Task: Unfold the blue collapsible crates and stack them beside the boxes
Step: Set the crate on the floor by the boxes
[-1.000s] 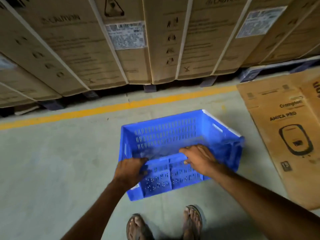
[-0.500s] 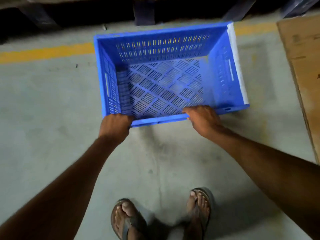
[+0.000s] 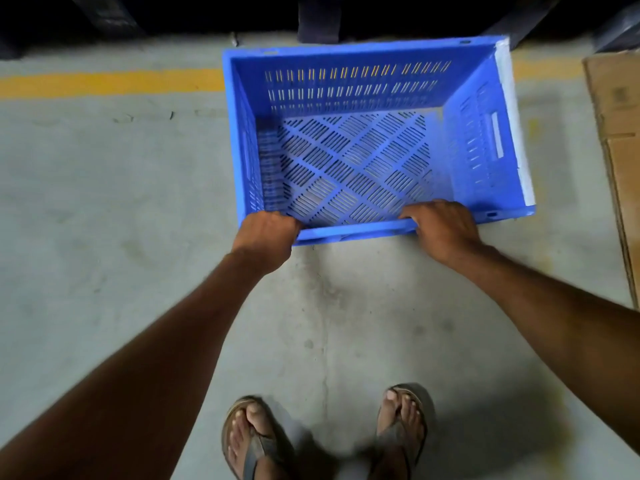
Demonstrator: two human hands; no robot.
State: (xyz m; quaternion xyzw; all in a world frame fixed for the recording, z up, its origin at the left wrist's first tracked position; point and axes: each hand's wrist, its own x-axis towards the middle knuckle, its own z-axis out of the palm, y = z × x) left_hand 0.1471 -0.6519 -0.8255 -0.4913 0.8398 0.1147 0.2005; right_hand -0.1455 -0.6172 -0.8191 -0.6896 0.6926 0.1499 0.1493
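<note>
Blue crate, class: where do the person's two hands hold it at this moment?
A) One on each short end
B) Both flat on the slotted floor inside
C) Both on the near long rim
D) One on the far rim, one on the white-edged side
C: the left hand and right hand both grip the near rim of the blue crate, its walls standing upright.
</note>
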